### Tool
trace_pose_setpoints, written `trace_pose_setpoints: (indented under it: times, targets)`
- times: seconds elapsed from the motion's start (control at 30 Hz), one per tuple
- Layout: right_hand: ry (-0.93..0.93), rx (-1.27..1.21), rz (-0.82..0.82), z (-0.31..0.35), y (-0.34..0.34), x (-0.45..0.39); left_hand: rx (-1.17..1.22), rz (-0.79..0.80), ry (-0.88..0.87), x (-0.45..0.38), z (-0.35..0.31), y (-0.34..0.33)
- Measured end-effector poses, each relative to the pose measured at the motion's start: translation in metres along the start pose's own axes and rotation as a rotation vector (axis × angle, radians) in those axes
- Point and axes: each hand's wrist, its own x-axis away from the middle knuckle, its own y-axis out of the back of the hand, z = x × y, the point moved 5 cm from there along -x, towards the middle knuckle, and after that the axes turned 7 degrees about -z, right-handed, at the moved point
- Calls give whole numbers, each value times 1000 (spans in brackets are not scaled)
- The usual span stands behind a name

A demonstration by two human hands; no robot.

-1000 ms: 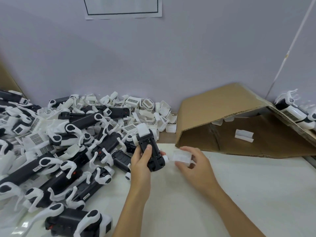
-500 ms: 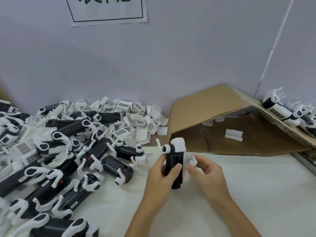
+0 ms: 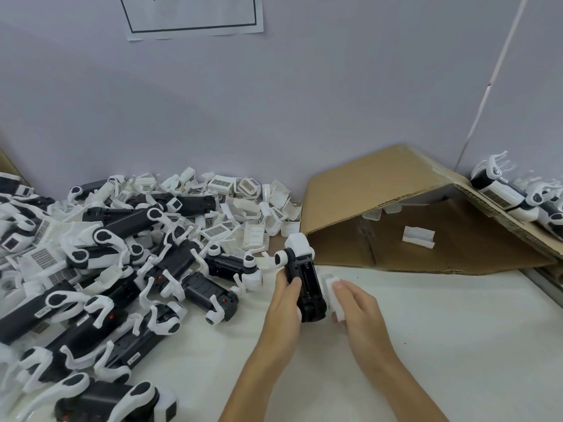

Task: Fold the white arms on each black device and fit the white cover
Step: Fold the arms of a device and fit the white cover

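head view: the left hand [image 3: 285,303] grips a black device [image 3: 306,284] above the white counter [image 3: 457,345], its thumb lying across the device's dark face and its fingers wrapped behind. the device stands nearly upright, tilted a little to the left, with a white cap at its top end and a white arm [image 3: 275,259] sticking out to the left near that end. the right hand [image 3: 358,312] holds a white cover [image 3: 334,295] pinched between thumb and fingers, pressed against the device's right side. whether the cover is seated i cannot tell.

to the left, a large heap of black devices [image 3: 122,269] with white arms spreads over the counter, and behind it lies a pile of loose white covers [image 3: 249,208] against the wall. to the right, a brown cardboard sheet [image 3: 380,190] leans like a tent, with one white piece [image 3: 418,236] lying on the cardboard under it. more devices [image 3: 505,190] sit on the cardboard's far right edge. a paper sign [image 3: 195,13] hangs on the wall above.
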Motion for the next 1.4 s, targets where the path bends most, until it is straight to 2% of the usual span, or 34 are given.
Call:
trace_pose_setpoints:
  times: [0.1, 0.2, 0.27, 0.63, 0.8, 0.87, 0.93, 1.17, 1.4]
  targets:
    - [29, 27, -47, 0, 0, 2, -16, 13, -25, 2, -2, -1]
    - [81, 57, -247, 4, 8, 2, -30, 21, -58, 2, -3, -1]
    - [152, 98, -313, 11, 11, 4, -49, 31, -58, 1, -1, -3]
    - [332, 341, -278, 23, 0, 12, -57, 119, -81, 10, -2, -20]
    - [463, 352, -112, 30, -3, 13, 8, 7, -114, 11, -13, -11]
    - [402, 288, -104, 28, 1, 10, 50, -28, -95, 9, -12, -8]
    - [240, 170, -99, 21, 1, 6, 41, -20, -81, 11, -12, -11]
    - [-106, -128, 71, 13, -9, 6, 25, 12, -107, 15, -15, -17]
    - [-134, -170, 61, 13, -15, 8, 27, -29, -149, 13, -17, -11]
